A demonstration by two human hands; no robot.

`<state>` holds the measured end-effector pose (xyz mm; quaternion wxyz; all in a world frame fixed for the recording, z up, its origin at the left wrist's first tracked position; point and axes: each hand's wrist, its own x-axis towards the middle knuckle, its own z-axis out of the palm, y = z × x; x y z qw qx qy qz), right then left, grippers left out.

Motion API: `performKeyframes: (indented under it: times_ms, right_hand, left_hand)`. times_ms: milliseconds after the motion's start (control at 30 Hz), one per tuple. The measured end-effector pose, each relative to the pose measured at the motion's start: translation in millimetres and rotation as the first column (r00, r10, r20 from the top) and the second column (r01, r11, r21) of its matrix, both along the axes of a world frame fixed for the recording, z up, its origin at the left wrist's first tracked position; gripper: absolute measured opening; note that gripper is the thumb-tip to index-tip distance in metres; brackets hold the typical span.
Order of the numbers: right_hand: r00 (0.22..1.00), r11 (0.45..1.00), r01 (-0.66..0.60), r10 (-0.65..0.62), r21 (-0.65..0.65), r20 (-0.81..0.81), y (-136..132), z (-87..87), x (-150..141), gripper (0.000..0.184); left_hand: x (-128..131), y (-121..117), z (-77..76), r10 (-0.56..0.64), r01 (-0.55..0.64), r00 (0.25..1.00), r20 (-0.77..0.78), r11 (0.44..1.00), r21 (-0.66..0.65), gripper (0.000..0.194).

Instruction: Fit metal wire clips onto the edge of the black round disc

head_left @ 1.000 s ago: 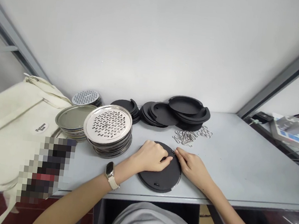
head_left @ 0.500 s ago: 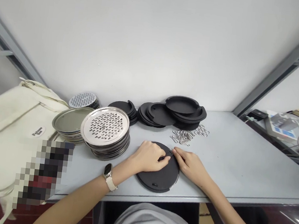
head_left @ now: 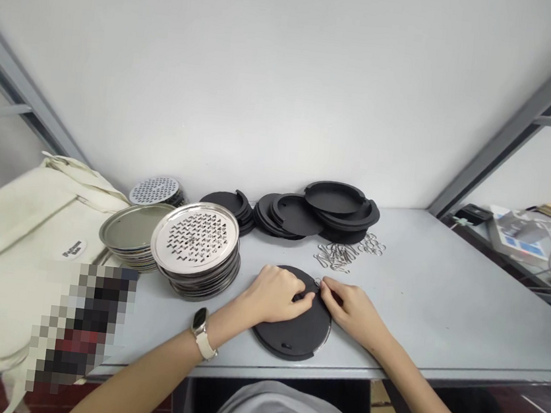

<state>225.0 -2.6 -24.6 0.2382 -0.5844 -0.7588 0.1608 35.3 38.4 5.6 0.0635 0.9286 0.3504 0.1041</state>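
A round black disc (head_left: pixel 294 331) with a small slot near its front edge lies flat by the table's front edge. My left hand (head_left: pixel 278 293) rests on its upper part with curled fingers, pressing on or gripping it; what lies under the fingers is hidden. At the disc's upper right edge, my right hand (head_left: pixel 346 305) pinches a small metal ring (head_left: pixel 317 282) between thumb and forefinger. The ring sits against the disc's rim. Behind the hands lies a loose pile of metal hooks (head_left: pixel 335 256), with several metal rings (head_left: pixel 372 244) beside it.
Stacked grater discs (head_left: pixel 196 237) and plain round plates (head_left: pixel 134 227) stand to the left. Black round trays (head_left: pixel 335 198) are piled along the wall. A cream cloth bag (head_left: pixel 15 223) covers the left end, and a box with cables (head_left: pixel 520 238) sits on the right.
The view has shifted slightly. My right hand has drawn back a little from the disc's edge, showing more of the ring. My left hand stays on the disc.
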Motion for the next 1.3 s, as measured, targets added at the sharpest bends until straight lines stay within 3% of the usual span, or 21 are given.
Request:
performKeyframes:
  times_ms: [467, 833, 1300]
  right_hand:
    - [0.999, 1.000, 0.014, -0.014, 0.016, -0.033, -2.0, -2.1, -0.1, 0.033]
    - [0.999, 0.999, -0.032, 0.032, -0.004, 0.002, -2.7, 0.4, 0.5, 0.034]
    - [0.997, 0.996, -0.071, 0.072, -0.045, 0.022, -2.1, 1.2, 2.1, 0.035]
  left_hand:
    - [0.0, -0.8, -0.5, 0.025, -0.025, 1.000, 0.004, 1.000, 0.015, 0.037]
    - [-2.2, 1.3, 1.3, -0.046, 0.046, 0.999, 0.008, 0.999, 0.011, 0.037]
    - [1.4, 2.9, -2.6, 0.022, -0.023, 0.998, 0.066, 1.000, 0.016, 0.040]
